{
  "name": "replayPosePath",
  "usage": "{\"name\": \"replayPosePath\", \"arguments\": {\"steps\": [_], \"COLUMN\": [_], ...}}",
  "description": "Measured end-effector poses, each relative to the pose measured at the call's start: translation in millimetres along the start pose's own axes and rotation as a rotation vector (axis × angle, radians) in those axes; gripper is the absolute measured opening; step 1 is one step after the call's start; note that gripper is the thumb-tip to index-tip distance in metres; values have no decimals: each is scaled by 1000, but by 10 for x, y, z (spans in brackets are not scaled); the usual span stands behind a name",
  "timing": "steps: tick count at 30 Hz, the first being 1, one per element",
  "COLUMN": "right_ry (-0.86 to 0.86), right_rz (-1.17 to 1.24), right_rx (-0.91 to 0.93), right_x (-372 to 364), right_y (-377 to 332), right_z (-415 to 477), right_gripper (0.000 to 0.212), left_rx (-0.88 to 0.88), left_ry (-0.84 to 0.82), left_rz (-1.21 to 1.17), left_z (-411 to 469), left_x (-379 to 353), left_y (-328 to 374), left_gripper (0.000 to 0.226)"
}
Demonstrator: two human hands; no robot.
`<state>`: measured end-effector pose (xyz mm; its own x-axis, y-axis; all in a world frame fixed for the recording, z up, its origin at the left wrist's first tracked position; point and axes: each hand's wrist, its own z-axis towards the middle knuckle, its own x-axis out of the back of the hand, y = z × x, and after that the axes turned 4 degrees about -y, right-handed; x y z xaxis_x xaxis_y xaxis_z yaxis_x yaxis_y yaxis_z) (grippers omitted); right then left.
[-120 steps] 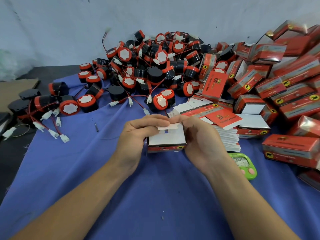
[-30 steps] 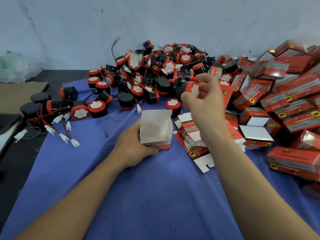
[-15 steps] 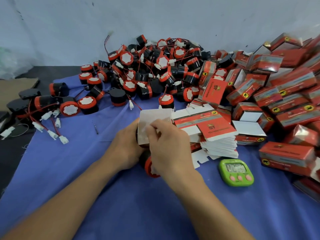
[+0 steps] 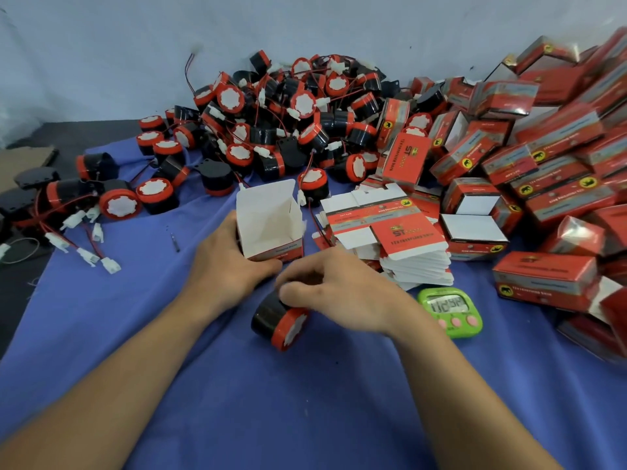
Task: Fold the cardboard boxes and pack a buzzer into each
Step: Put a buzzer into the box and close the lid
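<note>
An open red-and-white cardboard box [image 4: 269, 222] stands upright on the blue cloth, its top flaps up and its white inside showing. My left hand [image 4: 225, 262] grips its left side and lower front edge. A black buzzer with a red rim [image 4: 278, 320] lies on its side on the cloth just in front of the box. My right hand [image 4: 336, 290] has its curled fingers on the buzzer's black body. A stack of flat unfolded boxes [image 4: 386, 239] lies right of the open box.
A big heap of loose buzzers with wires [image 4: 271, 130] fills the back. Folded red boxes [image 4: 543, 171] pile up at the right. A green timer [image 4: 449, 308] sits beside my right wrist. White connectors [image 4: 88, 256] trail at the left. Blue cloth [image 4: 305, 401] covers the near table.
My right hand fetched a buzzer from the heap and brought it down in front of the box. It has drawn back from the box mouth, which now shows open.
</note>
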<state>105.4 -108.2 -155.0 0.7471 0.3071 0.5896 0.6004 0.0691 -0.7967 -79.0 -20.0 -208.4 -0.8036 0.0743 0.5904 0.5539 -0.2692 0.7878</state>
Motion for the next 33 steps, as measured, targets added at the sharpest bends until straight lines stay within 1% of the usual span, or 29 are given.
{"name": "replayPosePath", "arguments": {"steps": [1, 2, 3, 4, 5, 7, 9, 11, 12, 14, 15, 18, 21, 22, 23, 25, 26, 28, 29, 30, 31, 32, 33], "right_ry": [-86, -147, -170, -146, -88, 93, 311, 497, 541, 565, 574, 585, 523, 508, 507, 468, 370, 55, -81, -169, -209, -208, -176], "right_rz": [24, 48, 46, 5, -69, -177, -164, -9, 131, 423, 512, 601, 706, 720, 682, 458, 319, 49, -82, -214, -312, -343, -310], "right_rx": [5, 11, 16, 23, 46, 101, 136, 120, 122, 141, 130, 74, 98, 118, 143, 206, 248, 293, 267, 220, 172, 145, 145], "right_x": [65, 124, 152, 149, 124, 40, -21, -16, 1, 20, 24, 28, 14, 6, 11, 62, 104, 161, 148, 102, 29, -54, -130], "right_y": [15, 24, 35, 47, 46, 19, 39, 84, 103, 123, 123, 155, 173, 161, 149, 124, 111, 57, 34, 19, 11, -1, -9], "right_z": [-27, -58, -78, -86, -75, -25, 30, 60, 72, 81, 80, 111, 135, 126, 105, 50, 15, -45, -55, -55, -38, -11, 15], "right_gripper": [19, 31, 39, 43, 45, 45, 50, 53, 54, 55, 56, 54, 51, 50, 49, 47, 48, 50, 50, 48, 42, 31, 18], "left_rx": [3, 4, 3, 3, 2, -7, -6, -9, -11, -5, 0, 12, 5, 3, 2, -2, -2, -4, -7, -10, -11, -9, -7], "left_ry": [-1, -1, 1, 4, 6, 3, -5, -5, -3, -1, -1, -1, -1, -1, -3, -13, -22, -33, -26, -13, -1, 6, 7], "left_rz": [1, 5, 11, 12, 8, -11, -37, -35, -27, -21, -17, -1, 3, -2, -8, -25, -44, -72, -64, -41, -17, -4, -3], "left_z": [7, 14, 19, 19, 17, 14, 16, 23, 26, 28, 29, 30, 33, 35, 37, 28, 19, 5, 1, 1, 5, 11, 13], "left_x": [-4, -8, -13, -17, -19, -21, -18, -20, -20, -21, -22, -20, -20, -21, -22, -16, -13, -10, -13, -15, -15, -13, -13], "left_y": [-12, -24, -32, -34, -34, -40, -48, -56, -60, -54, -53, -49, -47, -48, -51, -52, -49, -37, -29, -24, -24, -26, -25], "left_gripper": [72, 71, 69, 68, 68, 71, 73, 74, 75, 76, 76, 74, 74, 74, 75, 75, 74, 70, 69, 68, 68, 68, 67]}}
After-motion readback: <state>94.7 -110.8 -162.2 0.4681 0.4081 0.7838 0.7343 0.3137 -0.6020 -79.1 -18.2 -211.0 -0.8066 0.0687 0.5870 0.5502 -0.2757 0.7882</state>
